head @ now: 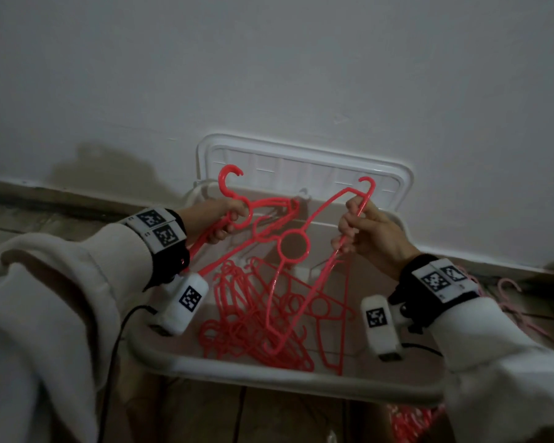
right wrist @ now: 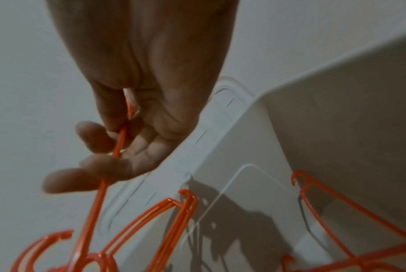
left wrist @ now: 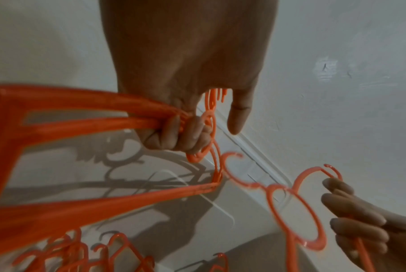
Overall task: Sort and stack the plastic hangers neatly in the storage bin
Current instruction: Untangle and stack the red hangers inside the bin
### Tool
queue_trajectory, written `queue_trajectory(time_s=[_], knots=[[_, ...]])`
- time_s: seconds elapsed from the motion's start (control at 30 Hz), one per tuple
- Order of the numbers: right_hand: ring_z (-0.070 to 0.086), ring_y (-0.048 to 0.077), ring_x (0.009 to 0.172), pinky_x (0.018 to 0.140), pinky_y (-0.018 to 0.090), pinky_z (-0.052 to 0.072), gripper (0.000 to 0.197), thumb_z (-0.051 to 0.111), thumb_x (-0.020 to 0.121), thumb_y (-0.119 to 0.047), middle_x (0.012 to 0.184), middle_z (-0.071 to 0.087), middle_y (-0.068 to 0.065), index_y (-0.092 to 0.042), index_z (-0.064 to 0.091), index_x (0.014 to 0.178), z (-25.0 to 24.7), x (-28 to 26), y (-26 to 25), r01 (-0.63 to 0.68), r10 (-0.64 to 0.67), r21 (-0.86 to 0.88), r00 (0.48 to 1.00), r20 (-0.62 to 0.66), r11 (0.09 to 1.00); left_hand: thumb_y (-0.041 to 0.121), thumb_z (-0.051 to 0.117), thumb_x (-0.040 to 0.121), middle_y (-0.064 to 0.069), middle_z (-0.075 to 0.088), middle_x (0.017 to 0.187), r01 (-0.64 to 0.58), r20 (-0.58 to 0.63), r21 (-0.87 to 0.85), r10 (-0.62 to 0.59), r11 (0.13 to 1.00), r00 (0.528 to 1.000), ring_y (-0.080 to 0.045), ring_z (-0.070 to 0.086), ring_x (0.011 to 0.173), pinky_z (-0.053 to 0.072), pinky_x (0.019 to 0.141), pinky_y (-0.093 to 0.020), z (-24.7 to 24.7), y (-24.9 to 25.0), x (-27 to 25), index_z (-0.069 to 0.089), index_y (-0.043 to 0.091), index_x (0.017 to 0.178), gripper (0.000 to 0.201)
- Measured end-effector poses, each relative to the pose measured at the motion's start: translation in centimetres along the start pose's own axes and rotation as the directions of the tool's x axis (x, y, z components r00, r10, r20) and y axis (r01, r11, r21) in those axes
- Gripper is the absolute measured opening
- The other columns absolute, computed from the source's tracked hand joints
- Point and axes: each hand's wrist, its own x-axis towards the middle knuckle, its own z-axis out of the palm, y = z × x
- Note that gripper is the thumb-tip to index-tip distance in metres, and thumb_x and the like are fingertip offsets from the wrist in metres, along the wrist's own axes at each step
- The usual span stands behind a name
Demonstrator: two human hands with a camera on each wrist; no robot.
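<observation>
Over the white storage bin (head: 269, 377), my left hand (head: 227, 222) grips a bundle of red plastic hangers (head: 269, 212) by their necks, one hook (head: 229, 177) sticking up. In the left wrist view its fingers (left wrist: 187, 136) curl round that bundle (left wrist: 81, 114). My right hand (head: 354, 225) pinches the thin arm of a single red hanger (head: 293, 246), which hangs tilted between both hands with its lower end in the bin. The right wrist view shows that hand (right wrist: 108, 147) pinching the rod (right wrist: 92, 211). A tangled pile of red hangers (head: 259, 324) lies in the bin.
The bin's clear lid (head: 301, 161) leans against the white wall behind it. Pale pink hangers (head: 509, 302) lie on the floor to the right. More red hangers (head: 410, 423) show below the bin's front right corner. Cables trail from both wrist cameras.
</observation>
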Motion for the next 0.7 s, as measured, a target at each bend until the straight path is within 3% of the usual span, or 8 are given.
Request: queue_trajectory(time_s=[0.13, 0.23, 0.3, 0.37, 0.5, 0.6, 0.63, 0.7], knots=[[0.062, 0.018, 0.052, 0.048, 0.016, 0.047, 0.026, 0.031, 0.096, -0.004, 0.05, 0.041, -0.005, -0.021, 0.036, 0.076, 0.3, 0.1, -0.4, 0.032, -0.03, 0.162, 0.999, -0.015, 0.986, 0.031, 0.047, 0.088, 0.001, 0.044, 0.052, -0.03, 0.161, -0.086, 0.044, 0.996, 0.986, -0.008, 0.033, 0.033, 0.021, 0.036, -0.014, 0.5, -0.1, -0.4, 0.043, 0.017, 0.064, 0.028], [0.068, 0.017, 0.057, 0.05, 0.017, 0.052, 0.027, 0.03, 0.097, -0.004, 0.05, 0.047, -0.006, -0.021, 0.036, 0.076, 0.9, 0.5, 0.0, 0.036, -0.027, 0.252, 0.999, -0.038, 0.967, 0.044, 0.054, 0.08, -0.001, 0.045, 0.056, -0.066, 0.283, -0.188, 0.119, 0.98, 0.952, -0.01, 0.032, 0.038, 0.024, 0.038, -0.017, 1.2, 0.0, -0.8, 0.048, 0.015, 0.068, 0.032], [0.07, 0.017, 0.06, 0.052, 0.019, 0.055, 0.026, 0.031, 0.098, -0.005, 0.052, 0.055, -0.004, -0.019, 0.037, 0.077, 1.5, 0.9, 0.8, -0.004, 0.012, 0.242, 0.999, -0.033, 0.97, 0.037, 0.06, 0.084, 0.0, 0.047, 0.058, -0.163, 0.26, -0.176, 0.206, 0.971, 0.943, -0.009, 0.035, 0.039, 0.027, 0.036, -0.016, 2.0, 0.3, -1.4, 0.055, 0.014, 0.075, 0.025], [0.071, 0.017, 0.063, 0.056, 0.021, 0.057, 0.024, 0.032, 0.098, -0.004, 0.058, 0.062, -0.002, -0.015, 0.042, 0.079, 2.2, 1.3, 1.9, -0.073, 0.08, 0.163, 0.996, -0.038, 0.984, 0.023, 0.06, 0.09, 0.0, 0.055, 0.062, -0.238, 0.158, -0.118, 0.255, 0.964, 0.954, -0.007, 0.043, 0.04, 0.033, 0.038, -0.015, 2.7, 0.3, -1.7, 0.061, 0.01, 0.086, 0.013], [0.064, 0.01, 0.063, 0.059, 0.023, 0.053, 0.017, 0.04, 0.096, -0.005, 0.079, 0.061, 0.004, -0.015, 0.049, 0.086, 3.2, 2.4, 4.2, -0.22, 0.203, -0.15, 0.972, -0.12, 0.964, 0.032, 0.059, 0.09, -0.013, 0.059, 0.085, -0.21, 0.111, 0.026, 0.206, 0.977, 0.972, -0.02, 0.047, 0.068, 0.037, 0.059, -0.024, 3.2, 0.1, -1.4, 0.063, -0.005, 0.104, 0.039], [0.061, 0.002, 0.052, 0.053, 0.017, 0.046, 0.018, 0.041, 0.096, -0.008, 0.078, 0.059, 0.001, -0.018, 0.048, 0.083, 3.2, 3.1, 4.8, -0.346, 0.327, -0.313, 0.938, -0.116, 0.884, 0.022, 0.058, 0.091, 0.007, 0.067, 0.067, -0.252, 0.035, 0.018, 0.252, 0.967, 0.967, -0.004, 0.059, 0.062, 0.046, 0.063, -0.014, 2.6, -0.3, -1.2, 0.065, 0.017, 0.084, 0.011], [0.06, 0.0, 0.048, 0.052, 0.016, 0.044, 0.019, 0.041, 0.096, -0.009, 0.077, 0.06, 0.0, -0.019, 0.047, 0.082, 3.2, 3.2, 4.9, -0.38, 0.368, -0.364, 0.924, -0.106, 0.85, 0.02, 0.06, 0.09, 0.008, 0.069, 0.069, -0.269, -0.017, 0.006, 0.269, 0.963, 0.963, -0.004, 0.064, 0.066, 0.052, 0.071, -0.02, 2.3, -0.5, -0.8, 0.064, 0.022, 0.081, 0.01], [0.059, 0.0, 0.049, 0.051, 0.015, 0.04, 0.018, 0.041, 0.096, -0.008, 0.078, 0.06, 0.001, -0.018, 0.048, 0.083, 3.1, 3.6, 5.3, -0.416, 0.435, -0.523, 0.896, -0.093, 0.744, 0.027, 0.066, 0.084, -0.002, 0.071, 0.087, -0.269, -0.086, 0.051, 0.272, 0.962, 0.958, -0.016, 0.066, 0.084, 0.051, 0.091, -0.036, 1.7, -1.0, -0.3, 0.066, 0.027, 0.081, 0.004]])
